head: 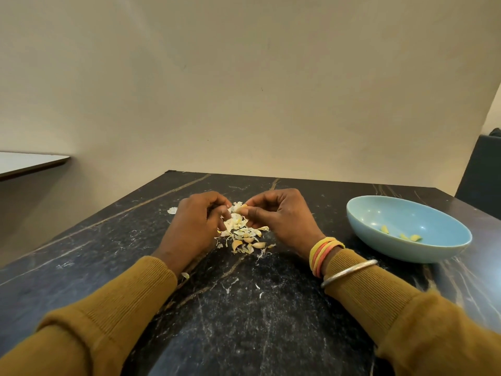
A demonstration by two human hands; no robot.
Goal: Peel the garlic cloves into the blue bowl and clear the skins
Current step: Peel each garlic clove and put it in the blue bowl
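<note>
A pile of garlic cloves and papery skins point(244, 234) lies on the dark marble table point(244, 321), between my hands. My right hand point(282, 215) pinches a garlic clove point(241, 208) between thumb and fingertips just above the pile. My left hand point(198, 226) is curled close beside it, fingertips at the clove's skin; what it grips is partly hidden. The blue bowl point(379, 213) stands to the right of my right hand and holds three peeled cloves point(406, 236).
Loose skin flakes, such as one flake point(172, 210) left of my left hand, are scattered over the table. A wall rises behind the table's far edge. A white surface point(27, 161) shows at far left, a dark object point(485, 169) at far right.
</note>
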